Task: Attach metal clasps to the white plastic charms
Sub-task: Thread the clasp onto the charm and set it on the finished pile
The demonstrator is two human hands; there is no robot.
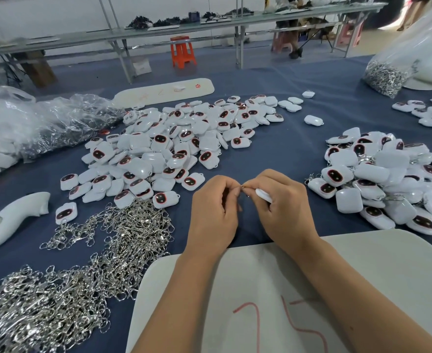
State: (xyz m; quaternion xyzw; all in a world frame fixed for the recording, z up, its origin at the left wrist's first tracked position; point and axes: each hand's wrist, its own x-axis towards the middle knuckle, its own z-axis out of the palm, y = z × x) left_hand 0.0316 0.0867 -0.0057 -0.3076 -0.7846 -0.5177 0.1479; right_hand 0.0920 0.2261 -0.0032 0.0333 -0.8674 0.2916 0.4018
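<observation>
My right hand (pixel 281 207) grips a white plastic charm (pixel 263 195), mostly hidden under the fingers. My left hand (pixel 213 207) pinches a small metal clasp (pixel 244 187) at its fingertips, touching the charm's end between both hands. A big heap of white charms with dark red-rimmed faces (pixel 174 146) lies ahead at centre. A second heap of charms with clasps on them (pixel 388 182) sits at the right. Loose metal clasps (pixel 82 263) are piled at the lower left.
A white board with red marks (pixel 273 289) lies under my forearms. A white curved plastic piece (pixel 11 220) rests at the left. Plastic bags (pixel 31 123) sit at the far left, a bag of clasps (pixel 385 75) at the far right. An orange stool (pixel 183 50) stands beyond the blue table.
</observation>
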